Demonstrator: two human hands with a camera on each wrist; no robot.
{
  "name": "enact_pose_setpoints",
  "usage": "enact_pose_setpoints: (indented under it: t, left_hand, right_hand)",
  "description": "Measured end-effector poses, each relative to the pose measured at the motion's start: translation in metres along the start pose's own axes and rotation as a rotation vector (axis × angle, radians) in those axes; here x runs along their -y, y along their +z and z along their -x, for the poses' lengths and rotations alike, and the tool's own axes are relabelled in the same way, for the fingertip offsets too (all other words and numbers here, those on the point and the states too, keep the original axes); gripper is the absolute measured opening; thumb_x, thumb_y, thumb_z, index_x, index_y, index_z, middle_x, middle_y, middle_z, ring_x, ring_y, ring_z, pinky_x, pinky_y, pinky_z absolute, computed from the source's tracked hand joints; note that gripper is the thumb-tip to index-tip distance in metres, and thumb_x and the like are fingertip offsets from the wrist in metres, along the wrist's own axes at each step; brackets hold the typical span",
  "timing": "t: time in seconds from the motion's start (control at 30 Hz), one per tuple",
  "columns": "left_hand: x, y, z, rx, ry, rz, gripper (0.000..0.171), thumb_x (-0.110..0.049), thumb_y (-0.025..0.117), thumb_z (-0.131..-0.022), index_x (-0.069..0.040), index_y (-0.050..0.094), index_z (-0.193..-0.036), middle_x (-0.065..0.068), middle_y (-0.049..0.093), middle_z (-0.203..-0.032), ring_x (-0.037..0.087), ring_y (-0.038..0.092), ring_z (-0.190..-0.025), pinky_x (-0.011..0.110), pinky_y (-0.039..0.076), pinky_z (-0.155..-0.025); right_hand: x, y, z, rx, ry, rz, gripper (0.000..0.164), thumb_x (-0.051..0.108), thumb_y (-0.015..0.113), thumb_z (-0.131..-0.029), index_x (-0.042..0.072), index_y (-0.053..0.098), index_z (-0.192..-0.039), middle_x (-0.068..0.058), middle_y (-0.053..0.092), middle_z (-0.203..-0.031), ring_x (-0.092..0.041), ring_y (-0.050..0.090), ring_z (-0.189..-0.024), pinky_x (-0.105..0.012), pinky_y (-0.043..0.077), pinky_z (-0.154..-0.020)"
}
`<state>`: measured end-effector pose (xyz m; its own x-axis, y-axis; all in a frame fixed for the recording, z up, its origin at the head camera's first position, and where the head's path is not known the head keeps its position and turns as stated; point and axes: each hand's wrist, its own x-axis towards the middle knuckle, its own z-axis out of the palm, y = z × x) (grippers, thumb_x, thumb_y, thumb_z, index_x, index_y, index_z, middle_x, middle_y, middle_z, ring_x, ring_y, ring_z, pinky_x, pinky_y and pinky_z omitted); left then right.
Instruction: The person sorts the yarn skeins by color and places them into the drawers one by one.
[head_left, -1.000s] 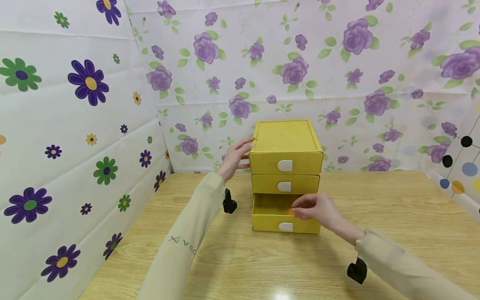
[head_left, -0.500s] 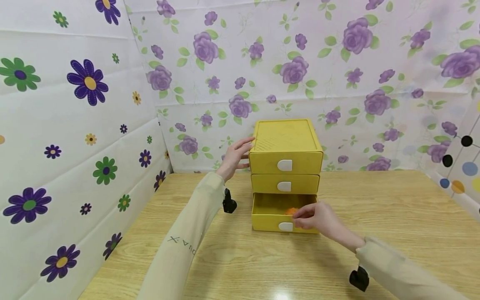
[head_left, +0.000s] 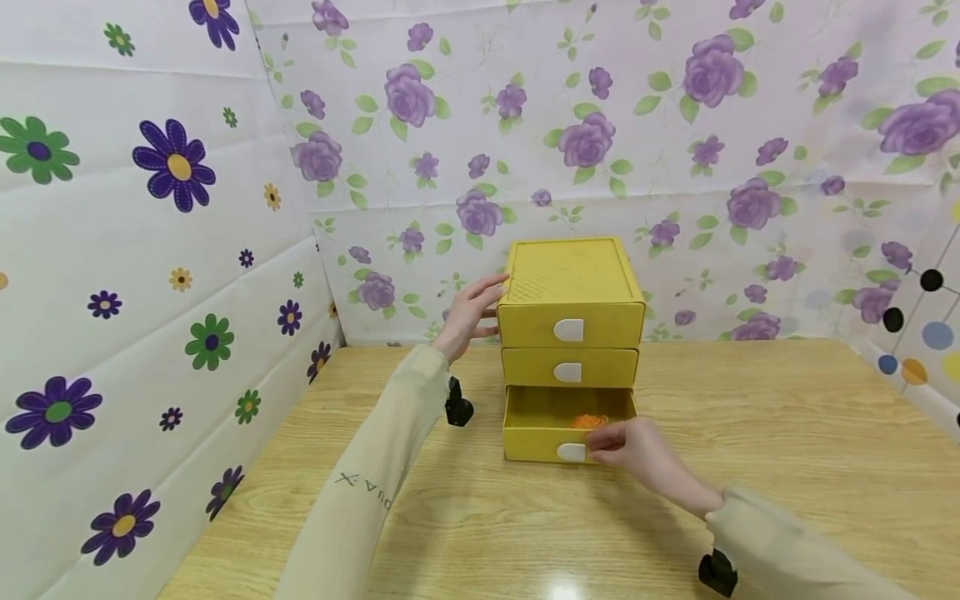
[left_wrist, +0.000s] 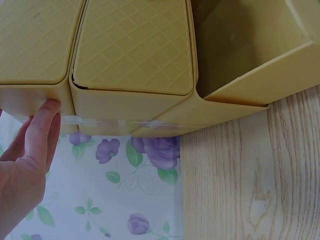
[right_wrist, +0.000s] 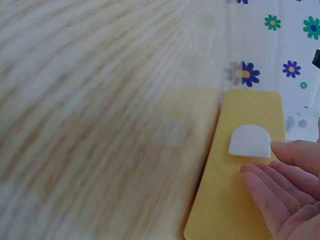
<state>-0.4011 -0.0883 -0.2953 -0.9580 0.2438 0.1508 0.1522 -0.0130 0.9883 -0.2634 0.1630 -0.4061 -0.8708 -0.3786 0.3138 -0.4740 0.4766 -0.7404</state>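
Observation:
A yellow three-drawer unit stands on the table with its bottom drawer pulled out. Inside that drawer lies a tangled orange bundle, like yarn, partly hidden by the drawer front. My left hand rests on the unit's left side near the top, fingers extended; the left wrist view shows its fingertips touching the yellow wall. At the bottom drawer's front is my right hand, fingers nearly straight, beside the white handle. One fingertip meets the handle's edge, and the others lie against the drawer front.
The wooden table spreads around the unit. White cloth with purple flowers hangs behind it, and a daisy-patterned cloth hangs at the left. Both upper drawers, such as the middle drawer, are pushed in.
My right hand has left the orange bundle and moved down to the front of the bottom drawer, leaving the bundle inside in plainer sight. The left hand has stayed in place.

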Motion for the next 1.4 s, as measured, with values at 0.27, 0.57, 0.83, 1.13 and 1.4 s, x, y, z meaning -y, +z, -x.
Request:
enact_pose_setpoints:
  t: [0.27,0.57,0.83,1.13,1.4]
  left_hand:
    - [-0.001,0.001,0.0,0.003,0.001,0.005,0.038,-0.028,0.056,-0.091,-0.022,0.054,-0.128,0.0,0.047,-0.126,0.028,0.055,-0.094,0.041,0.049,-0.073]
    - [-0.001,0.001,-0.001,0.004,-0.002,0.02,0.037,-0.027,0.056,-0.091,-0.021,0.054,-0.128,0.0,0.047,-0.125,0.03,0.053,-0.095,0.042,0.049,-0.073]
    - [-0.001,0.001,0.0,0.006,0.003,0.018,0.038,-0.027,0.055,-0.092,-0.021,0.053,-0.129,0.001,0.045,-0.127,0.03,0.053,-0.094,0.042,0.048,-0.073]
    - [-0.001,0.0,0.001,-0.001,0.003,0.007,0.037,-0.028,0.055,-0.092,-0.021,0.054,-0.129,0.001,0.046,-0.127,0.028,0.054,-0.094,0.041,0.049,-0.073]
    - [0.0,0.0,0.0,-0.006,0.004,0.011,0.037,-0.027,0.056,-0.091,-0.021,0.054,-0.128,0.0,0.047,-0.124,0.028,0.054,-0.092,0.041,0.049,-0.072]
  right_hand:
    - [-0.006,0.008,-0.001,-0.033,0.024,0.026,0.014,-0.001,0.069,-0.077,-0.001,0.071,-0.091,-0.007,0.067,-0.081,-0.015,0.062,-0.071,-0.023,0.049,-0.058]
    - [-0.005,0.012,-0.005,-0.096,0.066,0.078,0.01,-0.002,0.07,-0.076,0.005,0.073,-0.083,-0.002,0.066,-0.079,-0.013,0.057,-0.067,-0.025,0.046,-0.053]
    - [-0.008,0.016,-0.01,-0.131,0.075,0.087,0.009,-0.001,0.072,-0.075,0.007,0.073,-0.079,0.001,0.065,-0.076,-0.01,0.053,-0.062,-0.025,0.044,-0.05]
    - [-0.014,0.016,-0.018,-0.147,0.044,0.079,0.007,-0.001,0.072,-0.074,0.005,0.073,-0.078,0.0,0.065,-0.074,-0.011,0.051,-0.061,-0.024,0.042,-0.05]
    - [-0.019,0.012,-0.027,-0.153,0.04,0.074,0.005,-0.001,0.072,-0.074,0.002,0.072,-0.078,-0.001,0.065,-0.074,-0.011,0.052,-0.062,-0.024,0.043,-0.052]
